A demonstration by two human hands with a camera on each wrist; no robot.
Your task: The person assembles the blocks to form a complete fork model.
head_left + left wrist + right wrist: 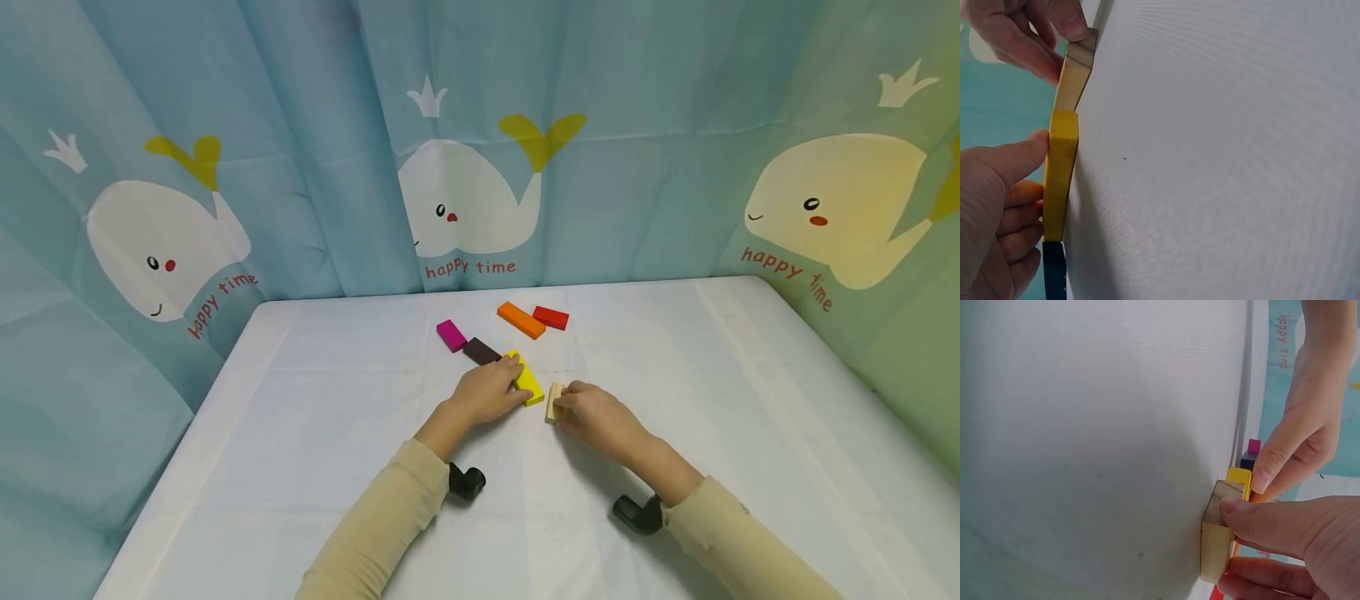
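Observation:
My left hand (487, 392) holds a yellow block (528, 383) that lies flat on the white table. Its thumb and fingers touch the block's top and edge. In the left wrist view, a dark brown block (1054, 269) meets the far end of the yellow block. My right hand (600, 419) pinches a plain wooden block (553, 403) by its sides, thumb against fingers. That block stands on a narrow side, just right of the yellow block's near end; the head view shows a small gap between them.
A magenta block (452, 336) lies at the dark block's far corner. Behind, an orange block (521, 320) and a red block (551, 317) lie corner to corner. The white tabletop (300, 433) ends at a blue whale-print curtain (337, 167). Black wrist mounts (468, 483) hang below both sleeves.

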